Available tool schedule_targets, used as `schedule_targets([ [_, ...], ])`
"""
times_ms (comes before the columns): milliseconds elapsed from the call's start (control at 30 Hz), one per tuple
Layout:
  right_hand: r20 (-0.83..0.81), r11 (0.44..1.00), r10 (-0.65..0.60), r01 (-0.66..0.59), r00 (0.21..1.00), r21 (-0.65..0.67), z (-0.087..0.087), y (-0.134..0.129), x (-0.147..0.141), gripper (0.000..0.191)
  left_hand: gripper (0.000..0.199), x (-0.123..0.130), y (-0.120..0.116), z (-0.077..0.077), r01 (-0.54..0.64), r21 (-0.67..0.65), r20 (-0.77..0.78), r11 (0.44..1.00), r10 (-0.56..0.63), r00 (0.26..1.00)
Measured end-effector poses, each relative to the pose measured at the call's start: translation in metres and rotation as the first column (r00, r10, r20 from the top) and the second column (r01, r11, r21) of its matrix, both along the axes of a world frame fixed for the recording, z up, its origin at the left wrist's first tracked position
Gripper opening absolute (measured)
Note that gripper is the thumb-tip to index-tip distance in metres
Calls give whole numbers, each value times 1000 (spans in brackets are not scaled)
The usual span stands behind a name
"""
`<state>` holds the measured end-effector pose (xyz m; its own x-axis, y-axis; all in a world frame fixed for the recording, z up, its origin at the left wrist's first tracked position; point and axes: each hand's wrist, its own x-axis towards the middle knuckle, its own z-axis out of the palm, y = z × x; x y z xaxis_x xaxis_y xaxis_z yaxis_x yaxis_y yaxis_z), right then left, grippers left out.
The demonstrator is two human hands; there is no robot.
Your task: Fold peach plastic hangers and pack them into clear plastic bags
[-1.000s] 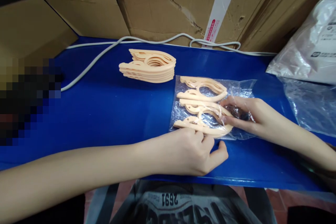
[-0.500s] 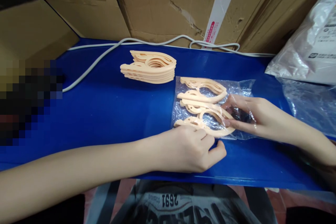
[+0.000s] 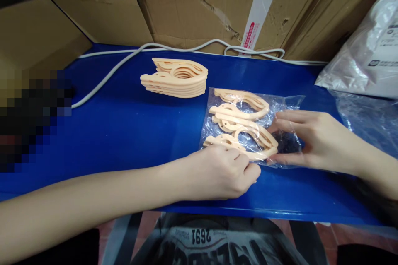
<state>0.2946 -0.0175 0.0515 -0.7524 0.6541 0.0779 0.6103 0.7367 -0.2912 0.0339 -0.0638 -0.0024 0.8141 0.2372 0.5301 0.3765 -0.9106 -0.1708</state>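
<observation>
A clear plastic bag (image 3: 290, 105) lies flat on the blue table with beige folding hangers (image 3: 239, 116) inside, set in two groups one above the other. My left hand (image 3: 222, 172) is closed at the bag's lower edge, gripping the film; its fingertips are hidden under the palm. At the bag's right end, the fingers of my right hand (image 3: 314, 140) reach into the mouth. They are spread apart, with the tips close to the rounded ends of the hangers. Behind the bag to the left stands a neat stack of the same beige folding hangers (image 3: 175, 80).
A white cable (image 3: 116, 66) runs along the back of the blue table (image 3: 124, 140). Cardboard boxes (image 3: 186, 8) wall off the rear and left. At the right sit a white printed plastic bag (image 3: 367, 58) and more clear film (image 3: 367, 120). A blurred-out patch covers the left edge.
My right hand has drawn back a little to the right, its fingers parting from the hangers. My left hand has shifted slightly left along the bag's edge, thumb tucked in more.
</observation>
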Motion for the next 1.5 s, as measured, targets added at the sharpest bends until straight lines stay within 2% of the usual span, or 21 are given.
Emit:
schedule_targets([
  [100, 35, 997, 69, -70, 997, 27, 1, -1, -1, 42, 21, 0, 0, 3, -9, -27, 3, 1000, 9, 1000],
  [200, 7, 997, 75, -75, 997, -2, 0, 0, 1, 45, 27, -1, 1, 5, -12, -63, 35, 998, 15, 999],
  [300, -6, 994, 100, -99, 995, 37, -3, 2, 1, 44, 31, -1, 1, 6, -9, -96, 52, 995, 14, 999],
  [767, -11, 979, 148, -145, 989, 140, -9, 1, 2, 39, 30, -1, 2, 6, 2, -116, 64, 993, 5, 998],
  [1067, 37, 973, 130, -135, 991, 189, -10, 5, 6, 46, 25, -1, 3, 4, 9, -44, 85, 999, -6, 996],
  [1233, 68, 972, 114, -125, 991, 197, -8, 4, 4, 52, 25, -1, 3, 6, 104, -8, 122, 995, -102, 987],
  [1300, 65, 977, 102, -112, 993, 180, -8, 3, 3, 51, 25, -7, 6, 11, 124, 29, 197, 992, -127, 972],
  [1367, 57, 981, 94, -103, 994, 166, -9, 2, 3, 50, 24, -19, 13, 23, 121, 122, 243, 985, -147, 959],
  [1433, 59, 982, 90, -99, 994, 162, -9, 2, 5, 49, 22, -33, 25, 40, 57, 224, 201, 973, -103, 974],
  [1467, 64, 982, 90, -99, 994, 161, -9, 2, 6, 48, 19, -41, 33, 49, -10, 299, 205, 954, -54, 977],
  [1500, 72, 982, 90, -101, 993, 158, -9, 3, 7, 48, 18, -48, 41, 57, -174, 293, 186, 940, 123, 975],
])
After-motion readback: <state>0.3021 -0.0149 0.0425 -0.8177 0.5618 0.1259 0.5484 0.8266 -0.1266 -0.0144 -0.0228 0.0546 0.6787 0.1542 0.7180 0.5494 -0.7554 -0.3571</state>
